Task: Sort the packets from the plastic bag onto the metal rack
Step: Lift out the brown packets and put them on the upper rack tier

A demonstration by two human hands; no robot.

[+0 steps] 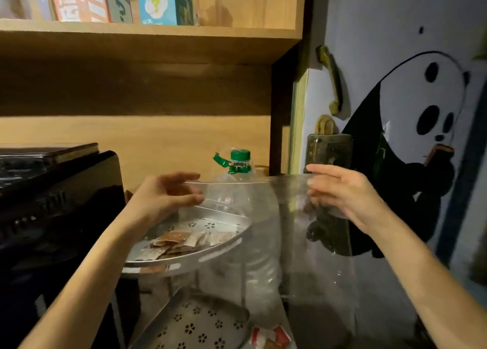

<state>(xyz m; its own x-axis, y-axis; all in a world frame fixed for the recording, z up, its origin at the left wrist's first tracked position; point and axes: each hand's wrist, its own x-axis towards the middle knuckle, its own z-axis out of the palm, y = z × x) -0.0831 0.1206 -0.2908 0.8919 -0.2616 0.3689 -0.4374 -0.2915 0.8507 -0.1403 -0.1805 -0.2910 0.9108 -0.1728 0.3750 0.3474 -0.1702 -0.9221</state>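
A clear plastic bag (303, 243) hangs stretched between my hands in front of the metal rack. My left hand (168, 193) pinches its top edge on the left and my right hand (342, 193) grips the top edge on the right. Through the bag I see the rack's upper tray (224, 240), perforated with flower holes, with several brown and pale packets (179, 240) lying on it. The lower tray (195, 325) sits below. Red and white packets (271, 336) show at the bag's bottom.
A clear bottle with a green cap (238, 161) stands behind the rack. A black appliance (52, 211) fills the left. Wooden shelves (147, 37) with boxes run above. To the right is a door with a metal lock (329, 148) and a panda picture (421, 127).
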